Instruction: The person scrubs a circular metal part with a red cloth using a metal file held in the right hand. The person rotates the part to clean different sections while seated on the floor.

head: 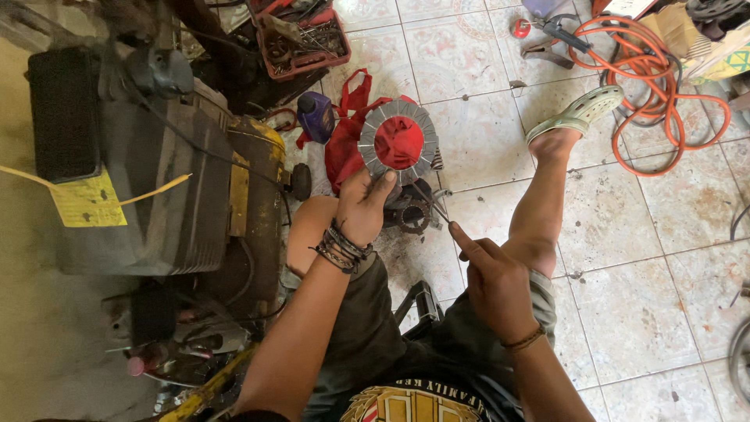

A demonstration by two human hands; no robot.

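Pale patterned floor tiles (656, 258), stained and scuffed (dark grime along the grout), fill the room in daylight. An orange hose (664, 74) coils at the top right, a red parts crate (301, 39) sits top centre, and a dark machine (156, 180) stands left.
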